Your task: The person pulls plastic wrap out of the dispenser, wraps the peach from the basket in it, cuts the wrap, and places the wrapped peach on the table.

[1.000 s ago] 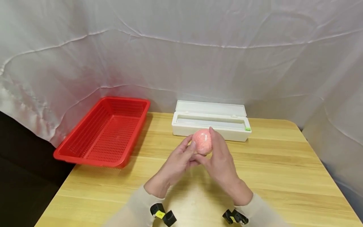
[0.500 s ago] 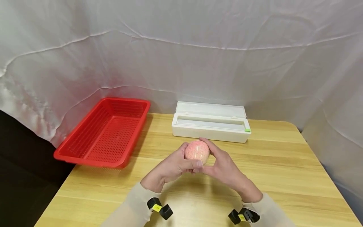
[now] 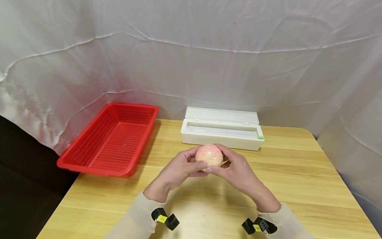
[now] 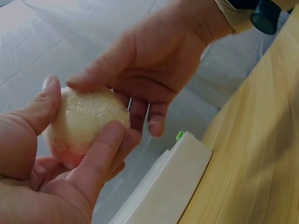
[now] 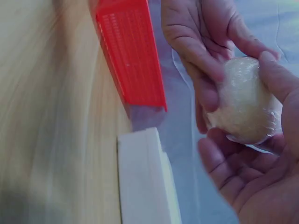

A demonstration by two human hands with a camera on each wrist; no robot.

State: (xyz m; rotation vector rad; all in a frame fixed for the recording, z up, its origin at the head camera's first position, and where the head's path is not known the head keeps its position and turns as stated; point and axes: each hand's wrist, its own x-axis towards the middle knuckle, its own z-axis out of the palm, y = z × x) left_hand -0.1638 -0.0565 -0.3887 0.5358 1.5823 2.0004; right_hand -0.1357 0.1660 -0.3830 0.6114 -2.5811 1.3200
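Observation:
A round peach (image 3: 209, 155), pink fading to cream, is held by both hands above the table, in front of the white box. Clear plastic film clings to it, shiny and wrinkled in the left wrist view, where the peach (image 4: 84, 119) shows its cream end with red streaks below. My left hand (image 3: 176, 168) grips it from the left, thumb on the near side and fingers behind. From the right, my right hand (image 3: 238, 170) holds the other side, its thumb near the left thumb. Wrinkled film also covers the peach (image 5: 243, 100) in the right wrist view.
Behind the hands stands a long white box (image 3: 222, 141) with its lid raised and a green tab at its right end. A red perforated basket (image 3: 135, 149) sits at the table's left. Pale cloth (image 3: 191, 66) hangs behind the wooden table (image 3: 292, 179).
Both hands have lowered the peach toward me and turned it, so its pink face gives way to cream. The right hand's thumb has come round to the near side. Box and basket stay put.

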